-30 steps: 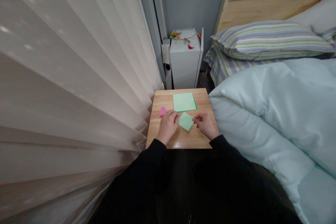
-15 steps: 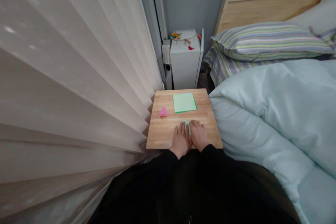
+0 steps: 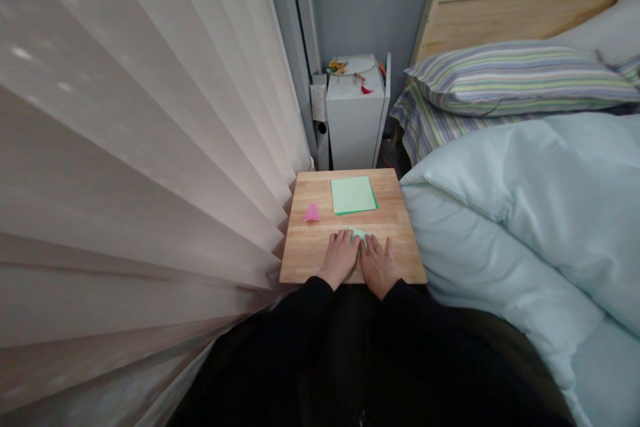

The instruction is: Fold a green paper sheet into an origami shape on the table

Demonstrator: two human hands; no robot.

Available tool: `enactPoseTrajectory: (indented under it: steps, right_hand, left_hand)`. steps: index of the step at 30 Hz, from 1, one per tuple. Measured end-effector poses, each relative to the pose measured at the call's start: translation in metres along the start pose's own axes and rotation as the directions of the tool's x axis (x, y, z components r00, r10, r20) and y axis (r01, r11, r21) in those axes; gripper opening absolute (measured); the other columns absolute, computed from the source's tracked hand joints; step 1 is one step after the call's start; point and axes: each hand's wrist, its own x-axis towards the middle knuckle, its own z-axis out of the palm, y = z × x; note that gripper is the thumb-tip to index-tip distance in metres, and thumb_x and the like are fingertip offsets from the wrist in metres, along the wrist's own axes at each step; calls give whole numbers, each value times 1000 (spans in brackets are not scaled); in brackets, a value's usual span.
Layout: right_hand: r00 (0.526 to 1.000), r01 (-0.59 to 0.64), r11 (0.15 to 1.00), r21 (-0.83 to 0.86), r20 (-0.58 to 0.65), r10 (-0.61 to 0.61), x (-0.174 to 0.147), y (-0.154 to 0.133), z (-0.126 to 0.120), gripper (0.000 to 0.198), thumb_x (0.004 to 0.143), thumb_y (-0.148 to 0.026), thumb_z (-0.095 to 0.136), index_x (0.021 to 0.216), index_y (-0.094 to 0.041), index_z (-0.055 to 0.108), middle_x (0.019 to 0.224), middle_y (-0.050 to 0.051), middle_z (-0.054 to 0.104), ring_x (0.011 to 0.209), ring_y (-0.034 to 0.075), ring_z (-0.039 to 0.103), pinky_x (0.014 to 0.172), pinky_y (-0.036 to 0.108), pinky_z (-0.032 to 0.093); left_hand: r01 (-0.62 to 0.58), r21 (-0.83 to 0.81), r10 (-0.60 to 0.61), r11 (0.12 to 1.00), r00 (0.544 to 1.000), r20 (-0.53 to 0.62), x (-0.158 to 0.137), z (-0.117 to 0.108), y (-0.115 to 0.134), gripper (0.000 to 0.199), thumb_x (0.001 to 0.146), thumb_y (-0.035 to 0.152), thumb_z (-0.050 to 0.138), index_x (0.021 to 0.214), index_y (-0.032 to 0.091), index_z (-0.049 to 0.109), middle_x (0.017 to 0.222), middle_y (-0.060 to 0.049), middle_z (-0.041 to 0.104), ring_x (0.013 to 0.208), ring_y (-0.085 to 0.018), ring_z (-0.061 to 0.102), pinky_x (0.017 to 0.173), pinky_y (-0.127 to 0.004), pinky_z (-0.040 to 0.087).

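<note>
A small folded piece of light green paper (image 3: pixel 359 232) lies near the front of the wooden board, mostly hidden under my fingers. My left hand (image 3: pixel 341 257) has its fingers bent and drawn together at the paper's left side, pressing on it. My right hand (image 3: pixel 379 263) lies flat on the right side of the same paper, fingers spread. Beyond the hands rests a stack of light green square paper sheets (image 3: pixel 354 195), with a darker green edge showing beneath. To the left is a small pink folded paper piece (image 3: pixel 312 212).
The wooden board (image 3: pixel 300 260) has a pale pleated curtain (image 3: pixel 200 167) along its left. On the right is a bed with a light blue quilt (image 3: pixel 515 187) and a striped pillow (image 3: pixel 525 80). A white cabinet (image 3: pixel 353 127) stands behind, bearing small ornaments.
My left hand has drawn its spread fingers together and shifted slightly left. My right hand has gone from curled to flat with spread fingers. The green paper between them has turned a little.
</note>
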Motion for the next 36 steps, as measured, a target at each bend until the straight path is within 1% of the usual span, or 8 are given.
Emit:
enactPoseTrajectory:
  steps: [3,7,11,14,19,23,31,36]
  right_hand:
    - [999,-29,1000,-7,-22,29,4,1,1,57,96,-10,28,148,-5,51,157,26,42,150,35,37,121,68,11]
    - [997,-68,998,-1,-37,68,9,4,3,59,95,-9,27,149,-3,49,157,27,40,150,34,38,121,69,10]
    - [998,-53,999,-13,-47,52,6,1,4,61,93,-9,30,151,-6,47,159,24,39,153,34,31,121,69,5]
    - [999,21,1000,-6,-30,-21,1,-5,4,61,93,-9,30,152,-8,46,160,20,40,153,34,30,122,69,4]
    - [999,34,999,16,-7,-34,-1,-7,0,60,96,-10,27,152,-11,48,158,19,43,150,33,36,123,68,5]
    - [999,30,999,33,-12,-30,0,-6,-2,57,98,-13,27,150,-12,51,158,18,45,150,35,36,122,69,4]
    - [998,55,998,36,-7,-54,-1,-1,3,58,98,-16,29,153,-15,47,161,17,39,152,36,32,120,73,5]
    - [997,-68,998,3,37,67,7,13,3,62,94,-10,27,154,-12,45,162,17,36,152,36,32,120,73,3]
  left_hand:
    - [26,24,-25,999,999,-49,3,7,0,24,104,22,41,116,17,61,125,-14,63,118,-28,56,97,-43,46]
    - [61,26,-59,998,996,-65,0,16,1,29,103,18,40,124,15,60,133,-15,61,123,-28,56,100,-42,46]
    - [75,9,-75,997,996,-49,-2,24,-3,48,102,14,34,149,13,45,158,-15,45,146,-28,40,118,-48,34]
    - [98,-8,-98,995,995,6,-3,26,-4,54,102,16,30,156,12,37,165,-13,36,154,-28,30,124,-51,25]
    - [108,-19,-107,994,992,72,-11,16,7,58,101,22,34,156,5,36,165,-20,32,157,-31,22,126,-55,19]
    - [118,-34,-112,992,981,157,-25,7,16,63,97,25,40,157,6,35,163,-22,33,156,-32,23,126,-57,19]
    - [96,-43,-84,994,970,229,-35,3,11,68,96,27,46,158,5,31,165,-25,27,157,-36,20,125,-58,20]
    - [138,-44,-125,989,966,226,-35,-3,10,70,95,35,55,154,2,38,162,-28,32,154,-37,26,123,-59,24]
